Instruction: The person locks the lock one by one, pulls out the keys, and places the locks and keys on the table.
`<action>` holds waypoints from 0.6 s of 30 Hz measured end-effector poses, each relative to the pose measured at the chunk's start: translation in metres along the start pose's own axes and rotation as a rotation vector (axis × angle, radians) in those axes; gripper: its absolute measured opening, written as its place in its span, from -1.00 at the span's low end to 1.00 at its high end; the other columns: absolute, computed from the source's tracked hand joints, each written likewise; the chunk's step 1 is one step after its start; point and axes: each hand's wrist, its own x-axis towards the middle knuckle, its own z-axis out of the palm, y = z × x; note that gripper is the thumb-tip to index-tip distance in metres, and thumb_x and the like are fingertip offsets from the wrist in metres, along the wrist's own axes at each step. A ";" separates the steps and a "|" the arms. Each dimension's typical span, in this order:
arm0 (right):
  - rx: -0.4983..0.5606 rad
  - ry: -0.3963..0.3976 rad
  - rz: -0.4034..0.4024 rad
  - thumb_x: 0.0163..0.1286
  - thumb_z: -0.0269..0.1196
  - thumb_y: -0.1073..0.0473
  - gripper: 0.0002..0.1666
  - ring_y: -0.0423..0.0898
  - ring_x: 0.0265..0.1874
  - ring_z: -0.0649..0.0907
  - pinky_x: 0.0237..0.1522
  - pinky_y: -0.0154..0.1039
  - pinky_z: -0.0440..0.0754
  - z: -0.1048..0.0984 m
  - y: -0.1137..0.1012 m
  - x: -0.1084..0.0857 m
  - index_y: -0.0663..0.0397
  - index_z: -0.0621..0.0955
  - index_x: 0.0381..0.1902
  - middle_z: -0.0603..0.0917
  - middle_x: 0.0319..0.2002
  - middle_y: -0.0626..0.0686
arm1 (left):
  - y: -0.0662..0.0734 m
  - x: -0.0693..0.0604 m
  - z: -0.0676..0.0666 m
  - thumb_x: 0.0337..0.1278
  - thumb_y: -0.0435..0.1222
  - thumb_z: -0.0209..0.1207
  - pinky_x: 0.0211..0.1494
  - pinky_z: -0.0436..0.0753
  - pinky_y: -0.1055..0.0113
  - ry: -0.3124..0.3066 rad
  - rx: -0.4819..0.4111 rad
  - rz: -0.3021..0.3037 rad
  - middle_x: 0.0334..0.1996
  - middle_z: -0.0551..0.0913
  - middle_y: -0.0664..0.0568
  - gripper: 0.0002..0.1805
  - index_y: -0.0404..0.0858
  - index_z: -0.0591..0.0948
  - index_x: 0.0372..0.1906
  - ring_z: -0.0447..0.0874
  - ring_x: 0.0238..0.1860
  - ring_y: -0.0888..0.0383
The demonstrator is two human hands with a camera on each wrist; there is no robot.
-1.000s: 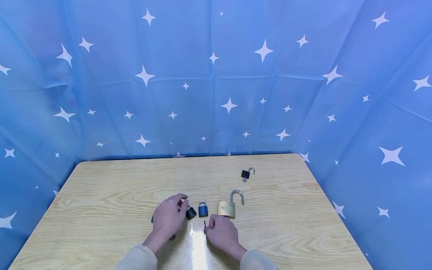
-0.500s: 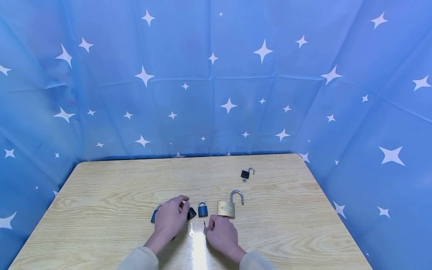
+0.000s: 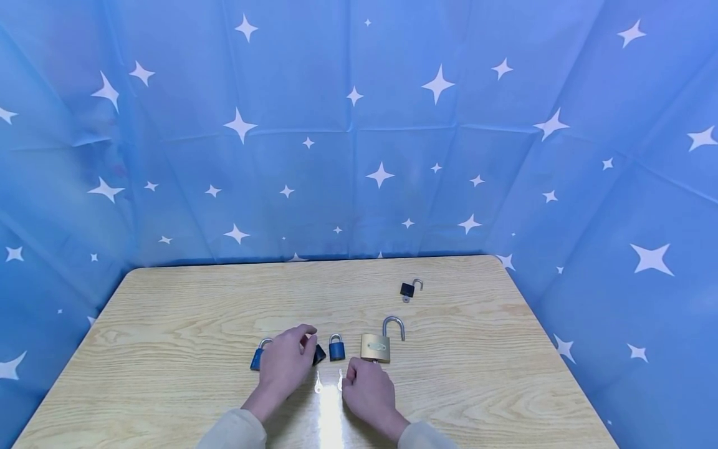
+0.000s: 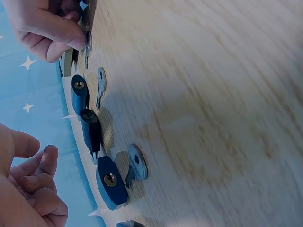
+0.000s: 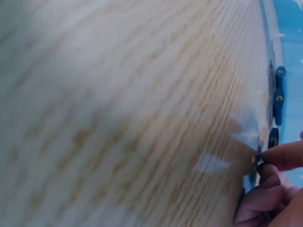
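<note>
My right hand (image 3: pixel 369 390) pinches a small metal key (image 4: pixel 87 51) between thumb and index finger, just above the table. Above that hand in the head view lies a brass padlock (image 3: pixel 375 347), its shackle swung free. With nothing in its loosely bent fingers, my left hand (image 3: pixel 287 362) hovers over the padlocks on the left. Around it are a blue padlock (image 3: pixel 257 359), a partly covered black padlock (image 3: pixel 320 355) and a second blue padlock (image 3: pixel 336 351). Another key (image 3: pixel 318 385) lies between the hands. A round-headed key (image 4: pixel 137 162) beside a blue padlock shows in the left wrist view.
Farther back on the wooden table (image 3: pixel 213 299) is a small black padlock (image 3: pixel 407 290) with its shackle open and a key at its base. A blue star-printed curtain (image 3: pixel 314 156) stands behind the table and along both sides.
My left hand has shifted slightly right, covering more of the black padlock and uncovering the left blue one. The key in my right hand has turned from dark to shiny.
</note>
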 end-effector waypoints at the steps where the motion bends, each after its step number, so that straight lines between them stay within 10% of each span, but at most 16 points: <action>1: 0.007 0.000 0.004 0.05 0.28 0.20 -0.73 -0.19 -0.69 0.42 -0.68 -0.26 0.26 0.000 0.000 0.000 -0.14 0.40 -0.66 0.43 -0.67 -0.17 | 0.001 0.000 0.000 0.29 -0.15 0.14 -0.65 0.31 0.39 -0.004 -0.004 -0.001 -0.42 0.70 0.19 -0.78 -0.06 0.69 -0.05 0.35 -0.67 0.34; 18: 0.123 -0.014 0.077 0.11 0.22 0.21 -0.87 -0.23 -0.68 0.44 -0.63 -0.32 0.34 -0.046 0.015 0.008 -0.06 0.51 -0.58 0.48 -0.68 -0.16 | 0.030 0.012 0.018 0.24 -0.12 0.19 -0.56 0.39 0.36 -0.024 0.034 0.042 -0.48 0.64 0.21 -0.78 -0.07 0.69 -0.09 0.44 -0.60 0.31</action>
